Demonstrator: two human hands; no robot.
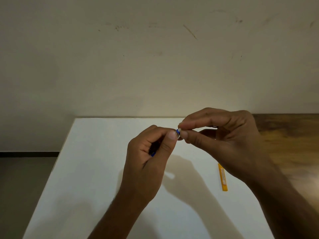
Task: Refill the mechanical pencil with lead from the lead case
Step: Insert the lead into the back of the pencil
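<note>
Standing at the near edge of the white table (96,169), I find most of the pencil (177,131) hidden. Only a blue end with a small white piece shows between the two hands, and a blue fragment shows low in the left palm; the barrel between them is covered by curled fingers. Whether the white piece is a cap or an eraser cannot be told. No lead can be made out.

The left hand (151,152) is raised above the table, fingers folded round the pencil, thumb pressed along its upper end. The grasp is firm.

The right hand (221,135) faces it from the right, thumb and forefinger pinched on the white tip, the remaining fingers arched above. Both forearms run off the lower frame edge.

The lead case (222,177), orange and slim, lies flat on the table beneath the right wrist, its upper end covered by that wrist. Its label print is too small to read. Neither hand touches it.

Right of the table, a brown wooden surface (290,135) shows.
</note>
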